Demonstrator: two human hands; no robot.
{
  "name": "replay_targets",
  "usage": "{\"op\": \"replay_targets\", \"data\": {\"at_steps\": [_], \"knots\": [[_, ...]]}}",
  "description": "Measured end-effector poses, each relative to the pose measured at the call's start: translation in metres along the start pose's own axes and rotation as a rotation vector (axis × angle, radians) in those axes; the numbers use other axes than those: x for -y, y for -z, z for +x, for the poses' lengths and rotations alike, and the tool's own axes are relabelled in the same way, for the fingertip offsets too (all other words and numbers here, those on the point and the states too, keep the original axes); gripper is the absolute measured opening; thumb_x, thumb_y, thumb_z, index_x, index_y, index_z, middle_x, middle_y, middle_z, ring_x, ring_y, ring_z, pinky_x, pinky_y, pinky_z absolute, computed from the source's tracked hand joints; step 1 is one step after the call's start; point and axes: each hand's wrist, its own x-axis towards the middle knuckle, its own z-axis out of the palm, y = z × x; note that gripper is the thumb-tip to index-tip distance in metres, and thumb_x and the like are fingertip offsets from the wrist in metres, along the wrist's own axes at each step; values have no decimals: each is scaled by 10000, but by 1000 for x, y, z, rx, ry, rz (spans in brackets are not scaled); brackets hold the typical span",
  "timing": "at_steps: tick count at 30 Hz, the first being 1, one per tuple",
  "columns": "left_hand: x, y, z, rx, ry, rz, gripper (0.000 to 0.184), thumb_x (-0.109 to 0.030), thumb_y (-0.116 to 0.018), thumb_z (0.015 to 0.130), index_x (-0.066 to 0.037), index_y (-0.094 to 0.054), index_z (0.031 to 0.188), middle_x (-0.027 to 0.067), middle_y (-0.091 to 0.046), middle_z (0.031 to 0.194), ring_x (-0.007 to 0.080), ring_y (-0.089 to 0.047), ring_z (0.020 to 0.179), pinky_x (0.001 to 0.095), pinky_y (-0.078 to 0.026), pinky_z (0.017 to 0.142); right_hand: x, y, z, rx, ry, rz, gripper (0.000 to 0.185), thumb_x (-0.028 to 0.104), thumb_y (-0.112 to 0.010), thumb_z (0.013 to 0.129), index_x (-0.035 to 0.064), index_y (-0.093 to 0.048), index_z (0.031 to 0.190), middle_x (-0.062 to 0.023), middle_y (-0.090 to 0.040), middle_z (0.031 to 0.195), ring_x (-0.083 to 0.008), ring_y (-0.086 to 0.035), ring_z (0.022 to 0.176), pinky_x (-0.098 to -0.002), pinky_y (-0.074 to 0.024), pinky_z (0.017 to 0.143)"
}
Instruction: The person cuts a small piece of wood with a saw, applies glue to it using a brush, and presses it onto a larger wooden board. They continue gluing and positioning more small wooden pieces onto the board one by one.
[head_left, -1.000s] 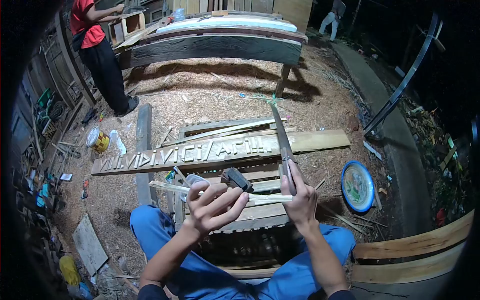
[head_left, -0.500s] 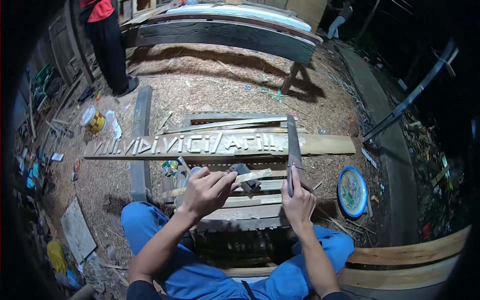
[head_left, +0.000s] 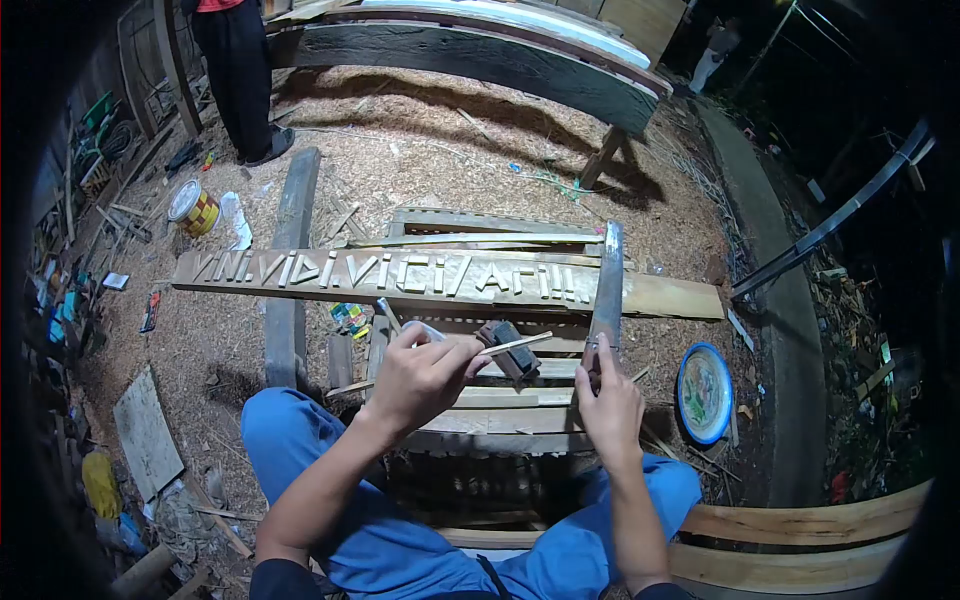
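My left hand [head_left: 425, 375] is closed on a thin wooden strip [head_left: 515, 344], whose free end points right above a dark block [head_left: 509, 350]. In my right hand [head_left: 610, 400] is the handle of a large machete-like blade [head_left: 609, 275], held upright with its tip away from me. The blade crosses in front of a long board [head_left: 672, 297] bearing raised wooden letters [head_left: 420, 276]. Below both hands lies a slatted wooden frame [head_left: 500, 419]. A small tool handle [head_left: 388, 314] shows just beyond my left hand.
A blue-rimmed basin [head_left: 705, 393] is at the right. A paint can [head_left: 193, 208] stands at the left. Beyond is a heavy workbench [head_left: 480, 62], with a person [head_left: 236, 80] beside it and another person [head_left: 716, 52] far back. Planks [head_left: 800, 521] lie at lower right.
The strip in my left hand has swung from lying across toward my right hand to a shorter, slightly raised angle. The blade now stands more upright. The view has tilted down.
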Motion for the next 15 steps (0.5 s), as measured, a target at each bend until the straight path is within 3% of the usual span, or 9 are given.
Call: {"op": "replay_targets", "data": {"at_steps": [4,6,7,9,11,14,15], "knots": [[-2,-3,-1,-36,-23,17,139,-183,-794,862,-130,-734,976,-8,-684,738,178,-626,630,330,-465,639,9,14,10,-70,-3,24,507,271,-661,969,49,-579,1417,-209,-700,846,-362,-690,778,-467,-535,725],[-6,-1,2,-27,-26,27,155,-187,-800,855,-134,-735,986,-12,-673,734,180,-625,637,327,-468,648,15,15,12,-113,87,467,401,260,-669,979,36,-640,1310,-189,-693,874,-304,-680,789,-406,-536,723],[-7,0,3,-16,-33,40,172,-190,-806,848,-137,-736,996,-16,-662,731,182,-625,644,324,-471,657,20,15,10,-113,87,468,401,260,-669,979,36,-640,1310,-189,-693,874,-304,-680,789,-406,-536,723],[-5,-4,0,6,-54,28,188,-191,-807,836,-140,-737,1002,-14,-653,734,182,-629,655,325,-480,674,31,18,6,72,52,863,354,259,-680,981,28,-645,1248,-168,-683,924,-258,-661,804,-368,-533,727],[-3,-9,-1,29,-78,9,204,-192,-808,824,-142,-737,1009,-12,-644,736,182,-632,666,327,-489,690,40,22,8,84,93,857,288,214,-664,991,29,-650,1211,-145,-673,959,-243,-654,823,-366,-529,739],[-1,-16,-6,72,-146,17,211,-181,-795,809,-137,-737,1008,10,-649,759,195,-648,665,341,-513,670,35,8,14,6,468,605,186,116,-661,979,20,-656,1138,-149,-657,962,-318,-666,862,-398,-530,755],[0,-18,-11,105,-121,7,263,-171,-778,799,-134,-720,1054,15,-644,806,198,-661,692,347,-519,655,35,10,13,6,466,604,186,116,-661,979,20,-656,1138,-149,-657,962,-318,-666,862,-398,-530,755]]}}
